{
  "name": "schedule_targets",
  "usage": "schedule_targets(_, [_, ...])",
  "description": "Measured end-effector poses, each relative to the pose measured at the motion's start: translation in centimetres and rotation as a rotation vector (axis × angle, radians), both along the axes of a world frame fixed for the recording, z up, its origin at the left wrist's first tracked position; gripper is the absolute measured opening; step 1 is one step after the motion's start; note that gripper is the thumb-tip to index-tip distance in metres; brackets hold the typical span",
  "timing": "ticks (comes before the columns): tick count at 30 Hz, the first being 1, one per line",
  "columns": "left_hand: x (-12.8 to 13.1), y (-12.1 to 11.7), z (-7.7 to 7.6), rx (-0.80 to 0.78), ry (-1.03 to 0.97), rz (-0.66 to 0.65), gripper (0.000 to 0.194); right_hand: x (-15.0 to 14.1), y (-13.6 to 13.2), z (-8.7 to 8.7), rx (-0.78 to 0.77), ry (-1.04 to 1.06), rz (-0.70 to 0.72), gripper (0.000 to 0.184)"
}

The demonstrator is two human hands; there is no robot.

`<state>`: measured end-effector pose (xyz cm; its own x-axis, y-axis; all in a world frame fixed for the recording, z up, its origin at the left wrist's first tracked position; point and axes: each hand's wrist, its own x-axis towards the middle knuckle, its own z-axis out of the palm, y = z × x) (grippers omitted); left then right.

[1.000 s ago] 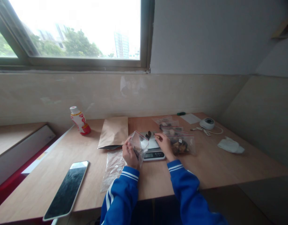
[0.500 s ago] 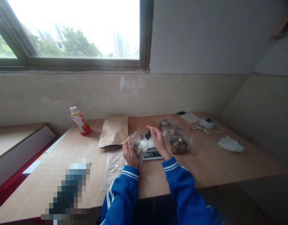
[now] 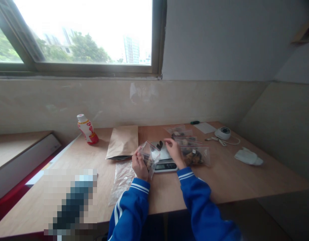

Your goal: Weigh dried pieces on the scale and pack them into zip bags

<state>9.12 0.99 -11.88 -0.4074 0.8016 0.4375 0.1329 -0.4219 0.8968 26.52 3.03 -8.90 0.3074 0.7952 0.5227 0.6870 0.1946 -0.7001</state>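
Note:
My left hand is closed on a clear zip bag with its mouth upward and brownish pieces inside. Behind and beside the bag stands a white kitchen scale, its display facing me. Several dark dried pieces rest on its plate, partly hidden by the bag's edge. Over the right side of the plate hovers my right hand, fingers loosely stretched toward the dark pieces but apart from them. Nothing shows between those fingers.
Filled zip bags stand to the right of the scale. A brown paper pouch and a clear plastic bag lie left. Farther out are a drink bottle, a white camera with cable, and a crumpled white cloth.
My right hand has drawn back to the right, away from the dark pieces, and its fingers have bent more. My left hand stays in place with the bag. The view has shifted slightly.

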Motion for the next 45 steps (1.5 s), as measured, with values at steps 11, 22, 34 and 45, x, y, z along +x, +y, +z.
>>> schedule_targets(11, [-0.1,0.3,-0.4,-0.014,-0.046,-0.004,0.042,-1.1,1.8,1.4,-0.023,0.014,0.185,0.028])
schedule_targets(22, [0.0,0.5,-0.6,0.01,-0.049,-0.018,0.039,-0.6,2.4,-2.1,-0.097,-0.027,0.174,0.014])
schedule_targets(34, [0.0,0.3,0.0,-0.012,-0.083,0.005,0.04,-4.7,-0.3,3.9,0.017,0.421,0.444,0.04])
schedule_targets(45, [-0.1,0.4,0.5,-0.056,-0.178,0.039,0.042,-3.6,0.8,1.1,0.094,0.081,0.225,0.031])
